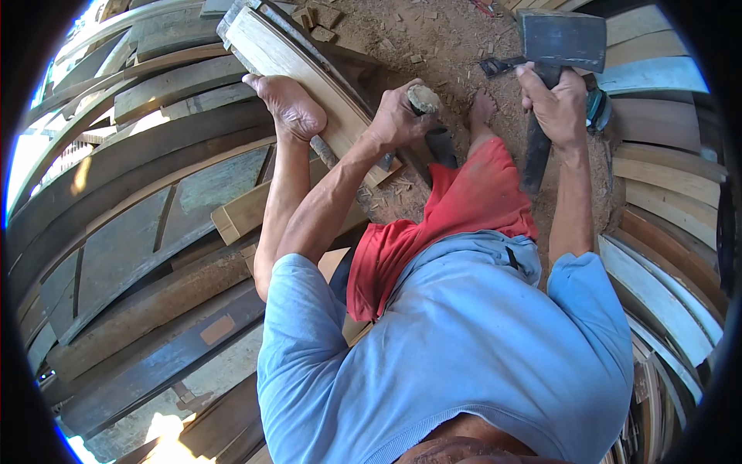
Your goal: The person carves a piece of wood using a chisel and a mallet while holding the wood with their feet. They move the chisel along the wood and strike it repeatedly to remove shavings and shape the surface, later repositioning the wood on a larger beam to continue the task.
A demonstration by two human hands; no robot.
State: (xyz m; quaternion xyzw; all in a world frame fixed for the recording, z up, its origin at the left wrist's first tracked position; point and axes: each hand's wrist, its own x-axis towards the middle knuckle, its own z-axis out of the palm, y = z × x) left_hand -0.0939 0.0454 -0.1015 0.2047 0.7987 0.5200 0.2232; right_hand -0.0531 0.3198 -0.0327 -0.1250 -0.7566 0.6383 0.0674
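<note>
My left hand [400, 117] is wrapped round a chisel, whose round, frayed wooden handle end [423, 99] faces up; a dark blade tip shows below the hand, close to the board's near end. Raised on the right, my right hand [558, 107] grips the dark handle of a mallet with a big black block head [563, 40]. The mallet is apart from the chisel. A pale wooden board [290, 66] slants from the upper left down to my left hand, and my bare left foot [290, 107] presses on its side.
Stacked planks [116, 224] line the left side, and more planks [665, 174] stand on the right. Wood chips cover the dirt floor [440, 39]. A small black tool [501, 66] lies near the mallet, and a green-and-black tool [597, 108] sits beyond my right wrist.
</note>
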